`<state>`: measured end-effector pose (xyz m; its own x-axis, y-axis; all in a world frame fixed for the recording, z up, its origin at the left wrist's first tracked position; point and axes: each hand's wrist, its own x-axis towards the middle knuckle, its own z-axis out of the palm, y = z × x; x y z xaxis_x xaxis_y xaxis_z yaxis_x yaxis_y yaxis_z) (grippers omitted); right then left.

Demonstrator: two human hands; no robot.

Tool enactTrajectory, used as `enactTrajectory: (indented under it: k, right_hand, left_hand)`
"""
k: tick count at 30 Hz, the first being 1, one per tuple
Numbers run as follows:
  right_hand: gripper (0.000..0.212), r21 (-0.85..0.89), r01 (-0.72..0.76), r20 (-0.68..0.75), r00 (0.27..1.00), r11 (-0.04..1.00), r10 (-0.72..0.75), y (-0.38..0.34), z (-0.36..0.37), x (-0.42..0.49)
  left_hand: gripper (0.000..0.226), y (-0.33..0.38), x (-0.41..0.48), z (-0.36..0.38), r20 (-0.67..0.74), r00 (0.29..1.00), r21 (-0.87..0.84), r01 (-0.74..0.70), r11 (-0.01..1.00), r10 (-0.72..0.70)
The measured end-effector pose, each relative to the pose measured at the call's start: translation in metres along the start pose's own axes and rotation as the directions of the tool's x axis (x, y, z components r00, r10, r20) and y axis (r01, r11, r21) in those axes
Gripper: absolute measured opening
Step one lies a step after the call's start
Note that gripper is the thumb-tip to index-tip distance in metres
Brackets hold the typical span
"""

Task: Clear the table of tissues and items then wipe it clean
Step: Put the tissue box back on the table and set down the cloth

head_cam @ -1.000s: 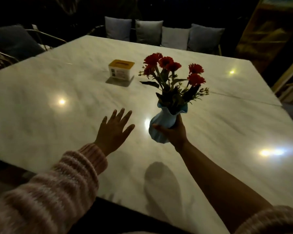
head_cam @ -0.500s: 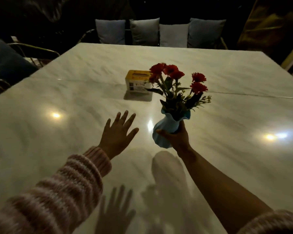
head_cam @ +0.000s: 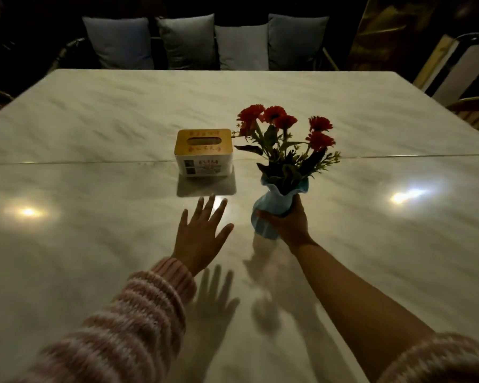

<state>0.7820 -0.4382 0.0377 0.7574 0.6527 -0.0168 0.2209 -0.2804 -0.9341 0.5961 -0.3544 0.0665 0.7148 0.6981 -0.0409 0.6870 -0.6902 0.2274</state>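
Over marble table (head_cam: 94, 230), right hand (head_cam: 292, 225) gripping blue vase (head_cam: 268, 208), left hand (head_cam: 198, 236) splayed, tissue box (head_cam: 203, 152) lettering blurred.

Table: You have a big white marble table (head_cam: 94, 239) in front of you, shiny on top.
Line: A thin line (head_cam: 67, 162) runs across its middle.
Box: Your tissue box (head_cam: 203, 153) sits right on that line, with a yellow-brown lid.

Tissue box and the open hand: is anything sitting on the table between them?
No. In the head view, only bare, shiny table lies between the tissue box and the left hand.
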Motion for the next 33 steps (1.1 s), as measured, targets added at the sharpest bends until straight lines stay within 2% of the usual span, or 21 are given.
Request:
enactTrajectory:
  k: [4,7,10,12,15,18,26,33]
  right_hand:
    - [0.066,0.037,0.025,-0.058,0.998,0.999,-0.023,0.01,0.02,0.064]
    - [0.061,-0.028,0.016,-0.034,0.999,0.999,-0.017,0.018,0.035,0.114]
    - [0.062,-0.07,0.023,-0.044,0.999,0.997,-0.026,0.02,0.047,0.148]
    - [0.073,-0.067,0.061,-0.091,0.994,0.996,-0.067,0.023,0.051,0.165]
    - [0.078,-0.075,0.107,-0.131,0.985,0.991,-0.116,0.025,0.054,0.184]
    - [0.076,-0.1,0.116,-0.123,0.984,0.988,-0.128,0.027,0.057,0.205]
    - [0.088,-0.098,0.131,-0.104,0.985,0.987,-0.141,0.028,0.063,0.229]
    - [0.076,-0.071,0.173,-0.132,0.975,0.982,-0.181,0.026,0.065,0.23]
  left_hand:
    - [0.059,-0.005,0.06,0.027,-0.005,1.0,0.014,-0.018,1.0,0.018]
    - [0.059,-0.012,0.095,0.056,-0.005,1.0,-0.032,-0.006,0.999,0.006]
    - [0.061,-0.013,0.113,0.076,0.094,0.995,-0.032,-0.008,0.999,0.011]
    - [0.064,-0.014,0.12,0.088,0.13,0.991,-0.037,-0.004,0.999,0.009]
    - [0.059,-0.017,0.128,0.103,0.086,0.996,-0.123,0.019,0.992,-0.008]
    - [0.059,-0.019,0.133,0.111,0.088,0.996,-0.108,0.027,0.994,-0.017]
    - [0.057,-0.02,0.133,0.116,0.046,0.999,-0.087,0.008,0.996,-0.005]
    - [0.057,-0.018,0.13,0.118,0.015,1.0,-0.098,0.018,0.995,-0.017]
